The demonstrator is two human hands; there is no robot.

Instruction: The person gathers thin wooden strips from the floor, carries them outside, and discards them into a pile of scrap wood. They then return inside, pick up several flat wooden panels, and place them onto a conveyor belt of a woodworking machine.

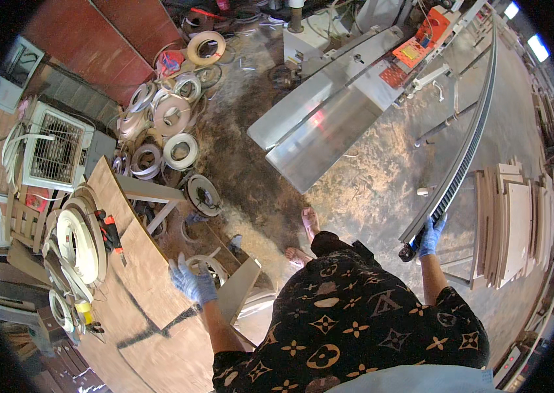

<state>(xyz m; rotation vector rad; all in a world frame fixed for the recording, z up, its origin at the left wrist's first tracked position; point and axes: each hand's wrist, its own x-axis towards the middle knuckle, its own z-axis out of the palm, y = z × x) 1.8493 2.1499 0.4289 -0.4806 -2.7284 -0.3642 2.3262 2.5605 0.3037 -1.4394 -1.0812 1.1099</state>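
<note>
My left hand (195,280), in a thin blue glove, is beside the edge of a wooden tabletop (143,265). Its fingers are spread and it holds nothing. On the other side, my right hand (431,237), also gloved, grips the near end of a long curved roller rail (463,164). Part of its fingers is hidden by the rail. A black and red hand tool (109,232) lies on the tabletop, close to a stack of white and brown edge-band rolls (78,245).
A machine with a shiny metal table (329,124) and an orange panel (424,38) stands ahead. Several band rolls (172,114) are heaped on the floor at left. Stacked boards (509,223) stand at right. A caged fan unit (59,147) is at far left.
</note>
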